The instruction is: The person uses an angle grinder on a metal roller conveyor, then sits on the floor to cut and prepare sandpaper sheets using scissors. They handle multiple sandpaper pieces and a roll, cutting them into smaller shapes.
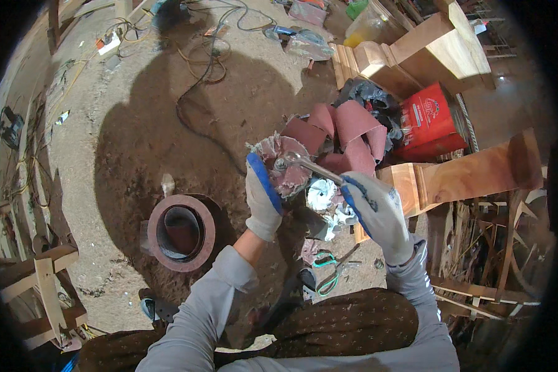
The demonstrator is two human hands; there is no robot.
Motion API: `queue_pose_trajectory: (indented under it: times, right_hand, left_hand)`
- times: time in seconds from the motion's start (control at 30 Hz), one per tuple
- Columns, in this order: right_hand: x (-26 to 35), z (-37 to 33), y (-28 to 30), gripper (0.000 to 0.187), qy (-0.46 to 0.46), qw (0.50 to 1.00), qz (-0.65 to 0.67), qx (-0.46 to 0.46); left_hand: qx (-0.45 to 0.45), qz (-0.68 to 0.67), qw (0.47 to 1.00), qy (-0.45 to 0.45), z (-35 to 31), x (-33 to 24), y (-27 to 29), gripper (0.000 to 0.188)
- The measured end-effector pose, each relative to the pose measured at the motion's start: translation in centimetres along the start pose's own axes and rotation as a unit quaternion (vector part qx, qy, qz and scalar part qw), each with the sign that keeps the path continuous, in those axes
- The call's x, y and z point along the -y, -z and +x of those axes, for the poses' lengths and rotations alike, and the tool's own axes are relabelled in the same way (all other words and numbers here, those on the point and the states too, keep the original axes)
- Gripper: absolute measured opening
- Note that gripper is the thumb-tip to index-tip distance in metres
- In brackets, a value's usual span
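My gloved left hand (262, 201) grips the edge of a frayed, reddish-brown sanding wheel (294, 183). In my gloved right hand (381, 217) is a metal wrench (321, 169), its head at the hub of the wheel. Just beyond lie loose curled strips of reddish sandpaper (356, 128). A pale bluish-white, ragged round piece (321, 193) sits below the wheel, partly covered by nearby scraps. Scissors with green handles (327, 284) lie on the ground between my arms. To the left stands a wide sandpaper roll (157, 240), open at its centre.
A red tin (425, 115) and a dark plastic bag (372, 93) stand at the right. Shaped wooden pieces (477, 172) lie beside them. A black cable (183, 121) crosses the dirt ground. A power tool (285, 30) lies at the far side.
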State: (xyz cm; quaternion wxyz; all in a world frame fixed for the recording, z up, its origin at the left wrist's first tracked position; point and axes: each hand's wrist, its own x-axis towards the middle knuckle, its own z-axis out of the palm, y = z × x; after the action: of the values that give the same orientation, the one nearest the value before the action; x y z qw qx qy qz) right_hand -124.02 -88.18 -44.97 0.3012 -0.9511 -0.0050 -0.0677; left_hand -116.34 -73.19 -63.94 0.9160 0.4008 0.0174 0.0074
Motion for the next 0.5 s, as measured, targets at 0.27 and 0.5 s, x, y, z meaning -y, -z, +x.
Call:
queue_pose_trajectory:
  times: [0.27, 0.5]
  right_hand:
    - [-0.3, 1.3, -0.1, 0.023, 0.041, 0.997, -0.051, 0.047]
    - [-1.0, 0.7, 0.6, 0.027, 0.095, 0.989, -0.096, 0.067]
  left_hand:
    - [0.029, 0.059, 0.997, 0.037, -1.0, -3.0, -0.7, 0.042]
    - [0.074, 0.014, 0.993, 0.094, -1.2, -4.8, -1.0, 0.046]
